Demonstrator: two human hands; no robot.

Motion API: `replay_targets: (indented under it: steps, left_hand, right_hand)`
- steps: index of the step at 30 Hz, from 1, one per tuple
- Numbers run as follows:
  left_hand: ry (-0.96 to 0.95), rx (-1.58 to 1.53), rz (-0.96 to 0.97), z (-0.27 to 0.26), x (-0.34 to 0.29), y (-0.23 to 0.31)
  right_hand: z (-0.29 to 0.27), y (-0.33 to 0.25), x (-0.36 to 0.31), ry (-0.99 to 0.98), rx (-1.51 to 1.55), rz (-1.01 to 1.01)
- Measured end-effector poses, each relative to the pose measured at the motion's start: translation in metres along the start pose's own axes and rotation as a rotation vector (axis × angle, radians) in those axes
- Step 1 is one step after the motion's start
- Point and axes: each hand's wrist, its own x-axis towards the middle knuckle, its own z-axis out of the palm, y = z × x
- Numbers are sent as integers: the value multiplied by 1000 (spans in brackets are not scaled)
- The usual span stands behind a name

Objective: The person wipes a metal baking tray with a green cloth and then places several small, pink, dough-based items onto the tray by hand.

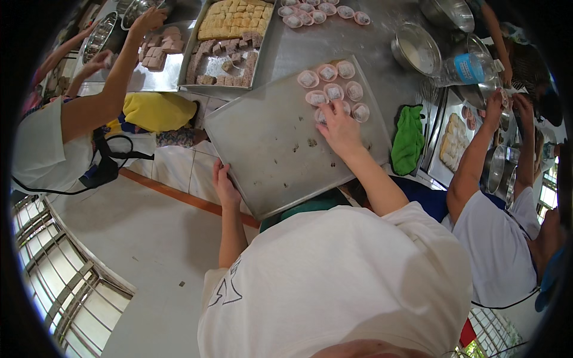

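A shallow metal baking tray (256, 137) lies tilted across the table's front edge in front of me. My left hand (225, 186) grips its near left edge. My right hand (341, 130) is over the far right part of the tray, fingers closed around a small white-coated cake in a pink paper cup (321, 116). Beside it stand several more such cakes in paper cups (334, 90), grouped in rough rows. Dark crumbs (311, 143) are scattered on the tray's bare metal.
Beyond lies a deep tray (253, 70) of yellow and brown cake squares. More cupped cakes (319, 17) sit on the steel table (358, 45). At right are a metal bowl (416, 51), a large bottle (468, 68) and a green cloth (409, 140). Other people work on both sides.
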Motion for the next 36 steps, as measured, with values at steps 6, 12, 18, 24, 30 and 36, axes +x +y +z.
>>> replay_targets:
  steps: [6, 12, 18, 24, 30, 36]
  left_hand:
    - [30, 9, 2, -3, -2, 1]
    - [15, -1, -60, 1, -7, 3]
    - [77, 37, -45, -10, -7, -3]
    - [135, 32, -63, 9, -16, 7]
    - [98, 40, -27, 3, -11, 3]
    - [107, 32, -40, 0, -12, 2]
  right_hand:
    - [-37, 18, 85, 194, 154, -25]
    - [-26, 73, 229, 289, 11, 19]
    - [-13, 69, 277, 187, -136, 34]
    - [-10, 75, 284, 195, -158, 61]
    - [-3, 91, 293, 249, -120, -56]
    - [-2, 83, 288, 213, -177, -42]
